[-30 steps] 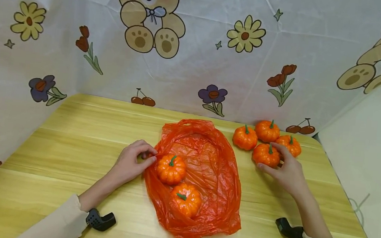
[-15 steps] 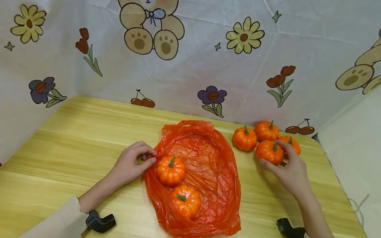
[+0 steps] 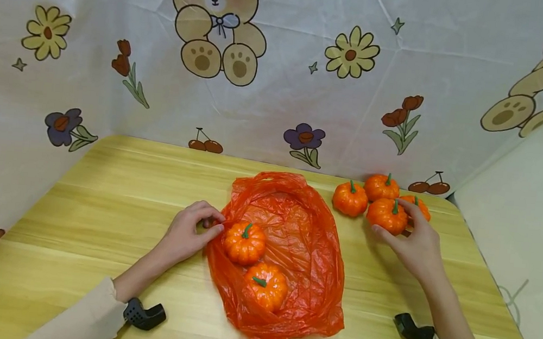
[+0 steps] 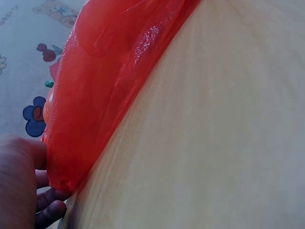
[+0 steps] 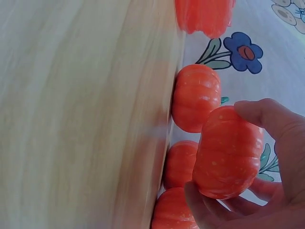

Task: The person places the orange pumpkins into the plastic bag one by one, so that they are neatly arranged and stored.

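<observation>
A thin red plastic bag (image 3: 313, 250) lies spread on the table with its mouth facing up. Two small orange pumpkins with green stems, an upper pumpkin (image 3: 245, 246) and a lower pumpkin (image 3: 267, 289), sit inside at its left. My left hand (image 3: 192, 230) pinches the bag's left rim; the left wrist view shows the bag's edge (image 4: 66, 179) between thumb and fingers. At the right, my right hand (image 3: 414, 238) grips another pumpkin (image 5: 228, 155) by its sides, thumb and fingers around it. In the right wrist view that pumpkin is raised off the wooden surface.
Close to the held pumpkin, three more stand at the back right: a left pumpkin (image 3: 350, 199), a rear pumpkin (image 3: 381, 188) and one partly hidden pumpkin (image 3: 422, 206). A white printed cloth (image 3: 266, 120) hangs behind the wooden table (image 3: 116, 203).
My right hand has taken hold of the front pumpkin and lifted it slightly, shifting a little right and away from me. The left hand and the bag stay in place.
</observation>
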The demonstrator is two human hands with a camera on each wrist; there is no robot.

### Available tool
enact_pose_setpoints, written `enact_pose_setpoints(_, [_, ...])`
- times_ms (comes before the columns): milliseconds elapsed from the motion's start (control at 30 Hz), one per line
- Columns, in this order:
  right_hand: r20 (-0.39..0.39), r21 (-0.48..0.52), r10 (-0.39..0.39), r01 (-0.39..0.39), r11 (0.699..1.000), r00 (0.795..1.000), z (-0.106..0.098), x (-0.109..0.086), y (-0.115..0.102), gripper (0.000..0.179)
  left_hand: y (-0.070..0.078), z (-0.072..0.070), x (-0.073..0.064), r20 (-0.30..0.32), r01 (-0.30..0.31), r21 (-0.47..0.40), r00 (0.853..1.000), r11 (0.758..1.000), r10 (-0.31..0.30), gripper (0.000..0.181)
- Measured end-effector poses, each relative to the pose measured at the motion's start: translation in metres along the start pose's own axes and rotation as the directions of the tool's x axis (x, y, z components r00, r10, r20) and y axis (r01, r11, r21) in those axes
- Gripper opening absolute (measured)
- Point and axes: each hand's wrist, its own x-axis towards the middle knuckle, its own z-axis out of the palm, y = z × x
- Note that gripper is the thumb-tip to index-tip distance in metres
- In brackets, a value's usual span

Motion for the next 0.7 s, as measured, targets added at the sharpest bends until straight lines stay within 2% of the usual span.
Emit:
enact_pose_setpoints(400, [-0.048,0.003,-0.037,0.037,0.999,0.998,0.001,0.001,0.002,0.082,-0.003,0.001,-0.001,-0.002,-0.008,0.003,1.000,1.000,0.008,0.011])
enact_pose_setpoints(700, [-0.054,0.038,-0.078,0.080,0.996,0.996,0.000,-0.002,-0.010,0.083,-0.001,0.001,0.001,0.000,-0.004,0.006,1.000,1.000,0.004,0.011])
